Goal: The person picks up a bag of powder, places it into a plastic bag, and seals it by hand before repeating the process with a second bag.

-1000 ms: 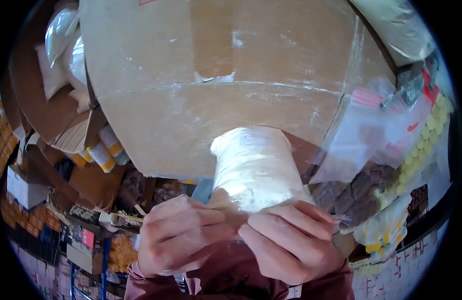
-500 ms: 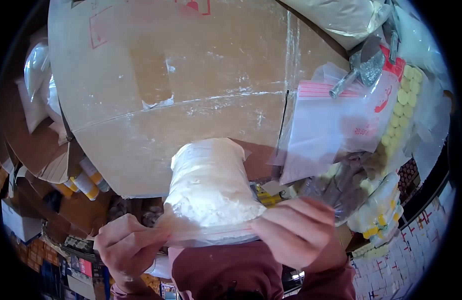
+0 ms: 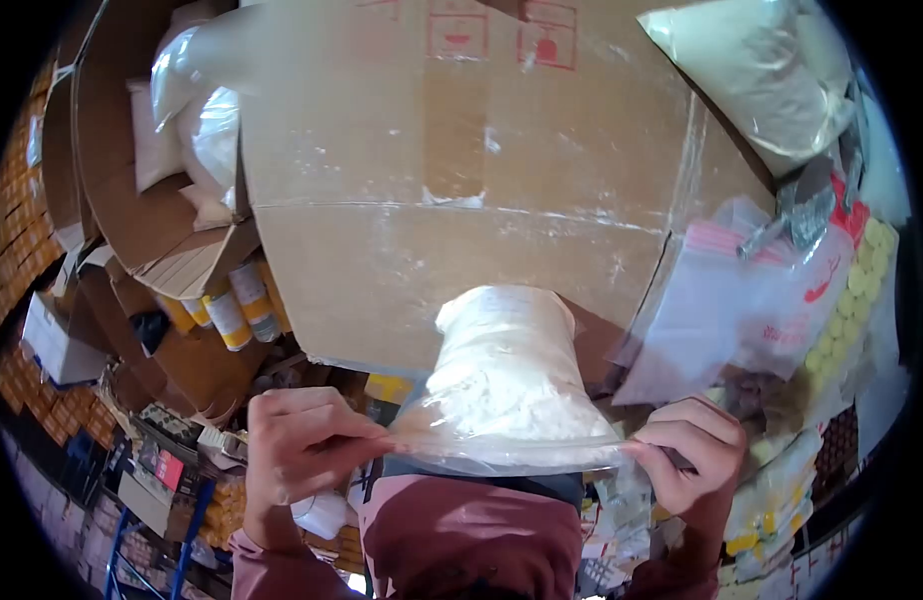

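A clear zip bag of white powder point(image 3: 512, 375) lies at the near edge of a flattened cardboard sheet point(image 3: 362, 270), its mouth towards my body. My left hand point(image 3: 307, 445) pinches the left end of the bag's top strip between thumb and fingers. At the opposite end, my right hand point(image 3: 690, 450) pinches the other corner. Between them the strip is stretched nearly straight, and the powder fills the bag up close below it.
Flat zip bags with red tops point(image 3: 687, 300) lie on the right, with a metal scoop point(image 3: 807, 220) above them. A large powder bag point(image 3: 757, 80) sits at the back right. On the left stands an open carton point(image 3: 112, 190) with filled bags, above yellow-and-white cans point(image 3: 227, 318).
The view has swung left, so things appear further right. My right hand has moved to the very end of the bag's strip, and the mouth is now pulled wider and tauter.
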Demonstrator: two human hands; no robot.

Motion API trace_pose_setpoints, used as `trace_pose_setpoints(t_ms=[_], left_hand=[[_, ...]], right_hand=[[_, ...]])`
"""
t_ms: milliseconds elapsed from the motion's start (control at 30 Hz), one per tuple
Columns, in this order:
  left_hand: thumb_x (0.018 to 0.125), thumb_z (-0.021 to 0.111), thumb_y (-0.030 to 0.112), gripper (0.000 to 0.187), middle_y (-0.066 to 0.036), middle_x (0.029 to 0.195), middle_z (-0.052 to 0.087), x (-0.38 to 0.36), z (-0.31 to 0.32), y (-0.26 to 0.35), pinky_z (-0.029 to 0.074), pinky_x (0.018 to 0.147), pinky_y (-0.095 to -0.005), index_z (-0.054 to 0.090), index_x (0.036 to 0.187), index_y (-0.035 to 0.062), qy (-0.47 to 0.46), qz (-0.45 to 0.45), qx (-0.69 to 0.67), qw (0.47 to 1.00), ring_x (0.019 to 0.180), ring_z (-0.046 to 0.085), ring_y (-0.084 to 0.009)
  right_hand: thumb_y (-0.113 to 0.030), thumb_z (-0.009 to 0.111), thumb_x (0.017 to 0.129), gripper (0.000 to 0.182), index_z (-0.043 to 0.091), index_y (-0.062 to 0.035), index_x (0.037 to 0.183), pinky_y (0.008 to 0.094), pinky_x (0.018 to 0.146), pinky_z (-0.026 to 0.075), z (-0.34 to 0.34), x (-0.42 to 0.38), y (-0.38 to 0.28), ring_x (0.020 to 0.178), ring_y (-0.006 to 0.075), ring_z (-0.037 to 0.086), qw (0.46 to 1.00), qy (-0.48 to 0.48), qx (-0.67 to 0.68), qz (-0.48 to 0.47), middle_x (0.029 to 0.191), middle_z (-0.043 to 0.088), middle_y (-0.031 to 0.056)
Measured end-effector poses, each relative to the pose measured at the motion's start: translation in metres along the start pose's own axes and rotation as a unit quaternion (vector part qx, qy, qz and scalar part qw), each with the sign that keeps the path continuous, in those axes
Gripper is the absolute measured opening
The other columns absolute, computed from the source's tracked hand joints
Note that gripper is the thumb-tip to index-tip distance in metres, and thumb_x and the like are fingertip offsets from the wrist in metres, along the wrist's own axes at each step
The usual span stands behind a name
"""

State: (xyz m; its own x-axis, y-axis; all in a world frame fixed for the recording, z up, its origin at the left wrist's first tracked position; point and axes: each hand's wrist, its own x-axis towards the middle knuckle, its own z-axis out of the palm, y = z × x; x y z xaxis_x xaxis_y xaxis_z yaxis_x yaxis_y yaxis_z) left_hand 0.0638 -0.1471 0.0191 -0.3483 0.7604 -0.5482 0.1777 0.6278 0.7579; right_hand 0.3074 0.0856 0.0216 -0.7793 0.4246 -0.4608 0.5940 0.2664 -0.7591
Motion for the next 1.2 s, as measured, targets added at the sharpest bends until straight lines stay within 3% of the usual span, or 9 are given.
trace_pose_setpoints(t_ms=[133,167,300,467,600,700,1033,1133,1200], left_hand=[[0.070,0.078,-0.006,0.012,-0.014,0.078,0.073,-0.008,-0.010,-0.018,0.055,0.062,-0.0299,0.076,0.079,0.0006,0.010,-0.004,-0.143,0.990,0.069,0.072,-0.0236],[0.069,0.076,-0.011,0.022,-0.015,0.087,0.075,-0.015,-0.010,-0.034,0.055,0.087,-0.0344,0.076,0.089,0.0001,0.005,0.006,-0.276,0.961,0.087,0.074,-0.0267],[0.070,0.090,0.011,0.088,-0.021,0.156,0.036,-0.025,0.031,-0.051,0.021,0.121,-0.0516,0.046,0.146,0.0102,-0.080,0.067,-0.265,0.959,0.151,0.019,-0.0365],[0.085,0.073,0.018,0.067,-0.015,0.159,0.033,0.015,0.138,-0.101,0.023,0.120,-0.0425,0.047,0.146,0.0101,0.028,0.147,-0.250,0.957,0.147,0.030,-0.0341],[0.075,0.079,0.034,0.072,-0.015,0.135,0.060,0.057,0.142,-0.102,0.041,0.108,-0.0401,0.055,0.137,0.0068,0.090,0.087,-0.210,0.970,0.127,0.056,-0.0297],[0.074,0.086,0.023,0.065,-0.010,0.114,0.071,0.078,0.098,-0.055,0.054,0.090,-0.0334,0.059,0.130,0.0033,0.121,-0.061,-0.376,0.917,0.101,0.067,-0.0187],[0.084,0.078,0.032,0.062,-0.011,0.116,0.066,0.230,-0.113,0.028,0.050,0.092,-0.0332,0.056,0.129,-0.0044,0.162,0.044,-0.458,0.873,0.102,0.063,-0.0194],[0.093,0.068,0.037,0.067,-0.023,0.140,0.051,0.281,-0.100,0.018,0.043,0.104,-0.0381,0.047,0.142,-0.0030,0.444,0.178,0.109,0.871,0.122,0.055,-0.0289],[0.097,0.063,0.030,0.061,-0.018,0.143,0.050,0.288,-0.087,0.010,0.043,0.105,-0.0366,0.043,0.147,0.0023,0.435,0.154,0.138,0.876,0.124,0.053,-0.0262]], right_hand=[[0.007,0.074,0.069,0.018,0.069,0.0000,0.084,0.0344,0.071,0.052,-0.003,-0.006,0.021,0.076,0.0266,0.066,0.998,0.046,0.038,0.016,0.083,0.067,0.0133],[0.007,0.072,0.070,0.020,0.069,0.0005,0.089,0.0349,0.078,0.053,-0.007,-0.011,0.032,0.084,0.0264,0.067,0.996,0.051,0.067,0.001,0.089,0.068,0.0148],[-0.029,0.101,0.046,0.140,0.020,0.0045,0.154,0.0469,0.118,0.026,0.030,-0.047,0.071,0.147,0.0338,0.027,0.934,-0.121,0.326,0.086,0.161,0.022,0.0196],[-0.027,0.090,0.066,0.099,0.038,-0.0027,0.147,0.0427,0.115,0.034,0.136,-0.003,0.079,0.140,0.0313,0.039,0.996,0.039,0.050,-0.062,0.151,0.039,0.0201],[-0.024,0.083,0.078,0.083,0.039,-0.0025,0.145,0.0404,0.112,0.038,0.155,0.035,0.128,0.132,0.0268,0.047,0.967,0.062,-0.177,-0.173,0.145,0.047,0.0162],[-0.024,0.079,0.082,0.075,0.041,-0.0014,0.142,0.0371,0.107,0.042,0.119,0.071,0.054,0.125,0.0208,0.053,0.953,-0.030,0.292,0.082,0.135,0.055,0.0129],[-0.033,0.072,0.089,0.070,0.046,0.0017,0.144,0.0317,0.090,0.050,0.019,0.261,-0.102,0.101,0.0198,0.064,0.906,0.132,0.399,-0.046,0.113,0.068,0.0132],[-0.027,0.066,0.094,0.058,0.049,0.0031,0.141,0.0337,0.086,0.051,0.047,0.270,-0.051,0.097,0.0239,0.065,0.945,0.261,0.193,0.028,0.109,0.068,0.0181],[-0.020,0.064,0.095,0.049,0.053,0.0016,0.138,0.0338,0.089,0.053,0.082,0.225,-0.007,0.104,0.0225,0.067,0.936,0.242,0.251,-0.044,0.122,0.068,0.0151]])
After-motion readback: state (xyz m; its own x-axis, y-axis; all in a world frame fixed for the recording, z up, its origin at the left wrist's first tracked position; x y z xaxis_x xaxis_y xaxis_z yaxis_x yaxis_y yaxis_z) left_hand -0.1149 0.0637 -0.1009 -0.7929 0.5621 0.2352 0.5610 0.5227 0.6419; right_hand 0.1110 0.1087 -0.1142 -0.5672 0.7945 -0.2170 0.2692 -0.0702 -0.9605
